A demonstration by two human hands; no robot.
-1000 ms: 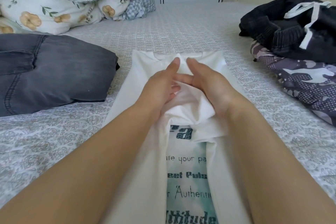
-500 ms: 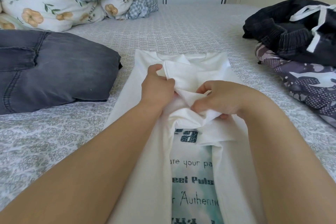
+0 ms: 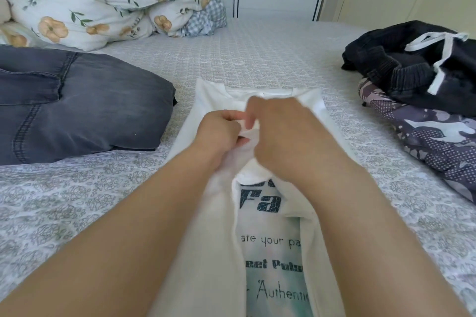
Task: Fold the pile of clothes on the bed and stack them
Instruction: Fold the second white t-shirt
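Denim: grey jeans [image 3: 77, 103] folded thick on the bed [image 3: 257, 54], far left, stitched seams showing.
Left hand [image 3: 219, 134]: forearm reaching in from bottom left, fingers curled into a fist, pinching a bunched white fold.
T-shirt [image 3: 206, 213]: white cotton, centre of the bed, sides folded inward, teal print with dark lettering down the middle.
Right hand [image 3: 280, 134]: knuckles up, fingers curled down on the same bunched fold, touching the left hand.
Pile: black drawstring shorts [image 3: 412, 69] on top of a patterned purple garment [image 3: 438, 141], far right, unfolded.
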